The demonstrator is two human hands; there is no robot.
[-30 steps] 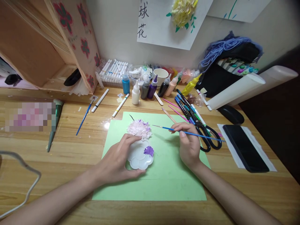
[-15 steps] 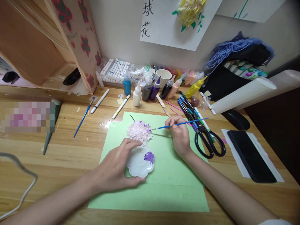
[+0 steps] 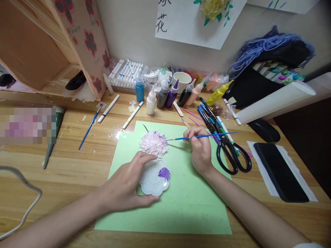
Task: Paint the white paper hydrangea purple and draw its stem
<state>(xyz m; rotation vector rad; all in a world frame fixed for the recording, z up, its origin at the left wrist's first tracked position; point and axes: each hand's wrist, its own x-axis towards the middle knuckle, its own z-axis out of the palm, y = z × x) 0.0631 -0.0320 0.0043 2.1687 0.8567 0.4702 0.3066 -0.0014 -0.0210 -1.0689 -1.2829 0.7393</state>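
My right hand (image 3: 199, 148) pinches a thin blue paintbrush (image 3: 178, 138). The brush tip meets the right edge of a pale pink paper flower (image 3: 152, 144), whose upper and right petals carry purple paint. My left hand (image 3: 131, 179) grips a white flower-shaped paint palette (image 3: 152, 182) between thumb and fingers, just below the flower. A patch of purple paint (image 3: 164, 174) lies in one well of the palette. Flower and palette both rest over a light green paper sheet (image 3: 191, 213). A short dark stem tip shows above the flower.
Black-handled scissors (image 3: 227, 155) and several pens lie right of the sheet, with a black phone (image 3: 280, 172) beyond. Paint bottles (image 3: 170, 98), a paper cup (image 3: 181, 82) and a marker box (image 3: 126, 74) line the back. A second brush (image 3: 89, 129) lies at left.
The view has shifted slightly. The brush stays at the flower's right edge, its tip a little lower against the petals. My left hand keeps its grip on the palette.
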